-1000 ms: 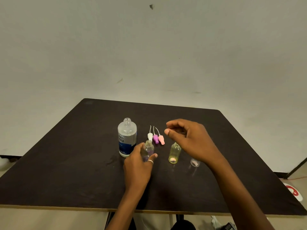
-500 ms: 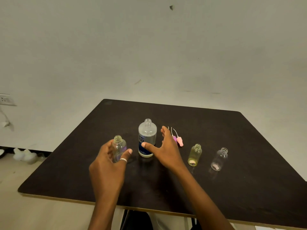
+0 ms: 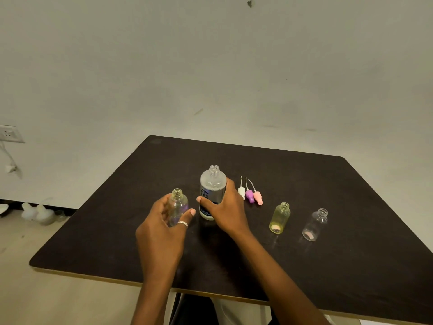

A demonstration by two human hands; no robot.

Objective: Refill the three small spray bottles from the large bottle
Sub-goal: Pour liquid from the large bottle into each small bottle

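While upright, large bottle [image 3: 212, 184] in right hand [image 3: 228, 213].

The dark surface [image 3: 304, 266] carries the large bottle [image 3: 212, 184], a yellow small bottle [image 3: 280, 218], a clear small bottle [image 3: 315, 225] and three spray tops [image 3: 249, 197].

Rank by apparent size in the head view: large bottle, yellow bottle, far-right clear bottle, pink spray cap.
1. large bottle
2. yellow bottle and far-right clear bottle: too alike to rank
3. pink spray cap
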